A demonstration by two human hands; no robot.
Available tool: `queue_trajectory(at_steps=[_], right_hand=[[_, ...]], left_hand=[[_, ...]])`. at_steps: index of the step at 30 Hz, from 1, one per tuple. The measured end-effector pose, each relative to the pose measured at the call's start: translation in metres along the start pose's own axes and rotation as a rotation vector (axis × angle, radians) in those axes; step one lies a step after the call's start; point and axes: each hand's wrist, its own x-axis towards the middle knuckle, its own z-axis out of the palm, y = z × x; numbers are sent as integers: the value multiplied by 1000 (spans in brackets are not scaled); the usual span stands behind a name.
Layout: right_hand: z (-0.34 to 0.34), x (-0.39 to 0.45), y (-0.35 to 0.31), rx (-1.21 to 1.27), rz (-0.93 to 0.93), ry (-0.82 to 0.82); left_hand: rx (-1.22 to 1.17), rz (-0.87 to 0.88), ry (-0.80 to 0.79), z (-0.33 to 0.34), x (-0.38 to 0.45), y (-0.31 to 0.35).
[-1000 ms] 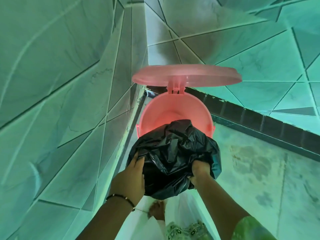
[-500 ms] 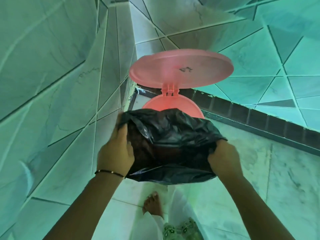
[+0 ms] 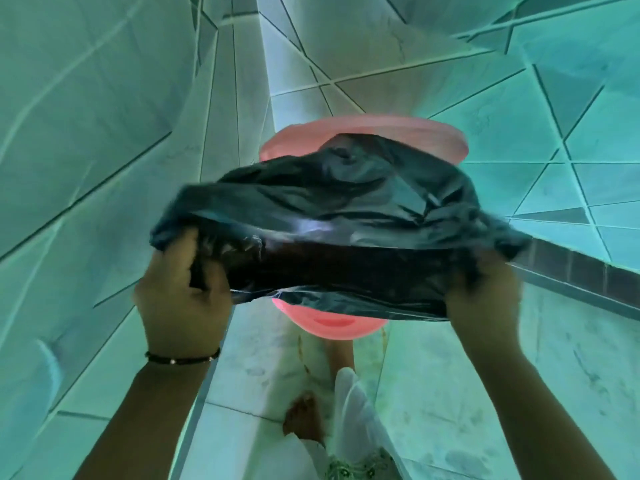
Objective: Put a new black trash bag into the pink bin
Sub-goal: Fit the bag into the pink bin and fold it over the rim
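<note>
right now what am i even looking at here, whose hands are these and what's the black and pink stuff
This is one picture from a camera worn on a person's head, looking forward and down, so the two arms reaching in from the bottom are that person's own. There is no machine here, only bare hands.

The left hand, with a thin dark bracelet at the wrist, and the right hand each have a grip on one side of a black trash bag and hold its mouth stretched wide. Behind and below the bag is the pink bin, mostly hidden, with its pink lid raised at the back. The bag is not yet in the bin.

Around it are a tiled wall and a pale floor. A bare foot shows at the bottom.
</note>
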Motion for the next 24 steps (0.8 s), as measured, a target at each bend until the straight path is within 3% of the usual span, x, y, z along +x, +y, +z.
queue_trajectory(at_steps=[2,4,5,7,9,10,13,15,17,21,23,24], right_hand=[[19,4,15,-335,25,-502],[29,2,25,-579,62,-953],[31,-1,28,-619,92,-1085],[30,-2,31,-627,85,-1175],[29,1,33,-629,35,-1143],[27,3,34,-618,-5,-1049],[22,13,35,-359,-16,-481],[20,24,33,-271,-24,-257],[26,30,31,-274,-89,-304],[54,12,21,-174,-367,-634],[64,5,28,-211,-485,-653],[65,9,33,-217,-442,-594]], left_hand=[[24,42,-129,7,-15,-6],[73,18,-372,14,-28,-16],[104,-30,-500,16,-33,-20],[179,-173,-705,18,-40,-26],[227,-240,-774,16,-41,-25],[232,-251,-754,15,-39,-24],[204,-263,-589,16,-28,-20],[185,-258,-511,21,-20,-19],[144,-224,-512,27,-13,-16],[122,-178,-679,48,-12,-17],[147,-186,-804,55,-19,-20],[179,-207,-840,58,-24,-23]])
